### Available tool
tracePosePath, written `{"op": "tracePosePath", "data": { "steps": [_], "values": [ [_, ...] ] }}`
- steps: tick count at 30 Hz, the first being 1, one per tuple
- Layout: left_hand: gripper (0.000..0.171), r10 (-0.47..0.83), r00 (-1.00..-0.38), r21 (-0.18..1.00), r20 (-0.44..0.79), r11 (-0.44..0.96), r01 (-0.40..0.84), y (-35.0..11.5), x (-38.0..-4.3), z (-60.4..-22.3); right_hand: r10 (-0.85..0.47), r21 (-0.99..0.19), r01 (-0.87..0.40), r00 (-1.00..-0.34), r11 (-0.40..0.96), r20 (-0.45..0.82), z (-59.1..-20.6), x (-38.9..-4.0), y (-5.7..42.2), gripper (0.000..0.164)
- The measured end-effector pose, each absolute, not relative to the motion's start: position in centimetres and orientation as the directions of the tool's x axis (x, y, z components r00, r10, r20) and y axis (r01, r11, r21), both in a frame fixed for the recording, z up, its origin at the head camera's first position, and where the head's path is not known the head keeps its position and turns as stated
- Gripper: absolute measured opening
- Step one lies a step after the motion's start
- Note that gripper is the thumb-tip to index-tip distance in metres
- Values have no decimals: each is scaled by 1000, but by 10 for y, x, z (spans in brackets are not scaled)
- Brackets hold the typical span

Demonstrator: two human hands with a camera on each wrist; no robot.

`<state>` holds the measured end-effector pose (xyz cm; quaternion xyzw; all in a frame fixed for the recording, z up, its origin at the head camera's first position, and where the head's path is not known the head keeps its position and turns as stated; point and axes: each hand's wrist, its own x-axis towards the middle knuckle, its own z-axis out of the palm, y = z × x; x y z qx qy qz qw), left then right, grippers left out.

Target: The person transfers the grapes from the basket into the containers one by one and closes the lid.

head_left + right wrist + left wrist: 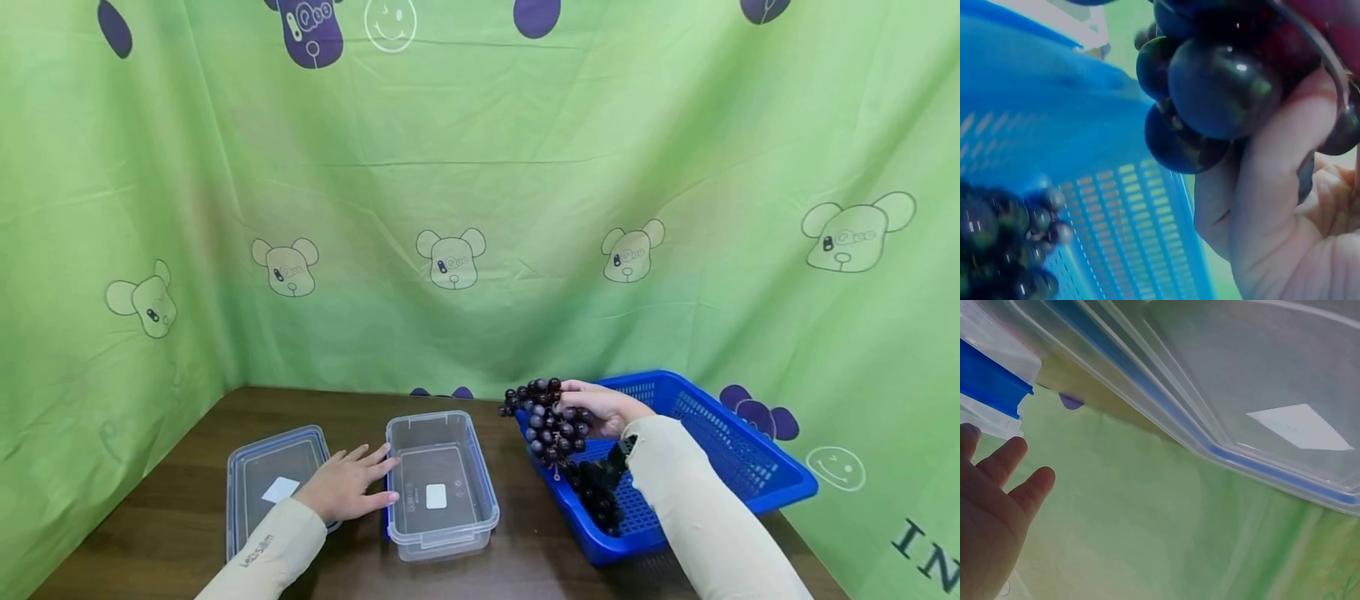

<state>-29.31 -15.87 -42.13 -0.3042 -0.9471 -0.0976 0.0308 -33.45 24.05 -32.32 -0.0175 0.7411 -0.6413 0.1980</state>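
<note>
My right hand [606, 408] grips a bunch of dark purple grapes [553, 431] above the left rim of a blue basket [776, 492]. In the right wrist view, curled fingers [1272, 187] hold the bunch by its stem side. A second bunch of dark grapes [597, 500] lies inside the basket. With fingers spread, my left hand [347, 486] reaches to the left rim of a clear plastic food container [442, 533], which stands without its lid. In the left wrist view, its blue side strip [991, 384] shows just beyond the fingertips.
A clear lid [247, 471] with a blue seal and a white label lies left of the container, partly behind my left hand. All stand on a brown wooden table [517, 533]. A green printed curtain [525, 317] hangs behind and at both sides.
</note>
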Motion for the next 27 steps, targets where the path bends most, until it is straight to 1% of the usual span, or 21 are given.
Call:
{"op": "tracePosePath", "data": {
  "steps": [5, 8, 14, 22, 27],
  "values": [
    [62, 574, -810, 160, 115, 795, 586, -159, -290, -422, -285, -956, 218, -920, 196, -268, -324, -334, 226, 22],
    [62, 574, -810, 155, 119, 795, 586, -159, -289, -422, -287, -960, 204, -924, 192, -254, -325, -335, 220, 25],
    [61, 590, -795, 132, 141, 785, 606, -159, -291, -422, -290, -967, 185, -929, 178, -231, -328, -337, 209, 26],
    [63, 591, -799, 144, 111, 785, 602, -160, -291, -418, -272, -960, 207, -928, 189, -254, -325, -338, 183, 36],
    [63, 589, -799, 148, 118, 785, 601, -158, -293, -419, -256, -958, 209, -932, 198, -256, -325, -338, 165, 38]
  ]
}}
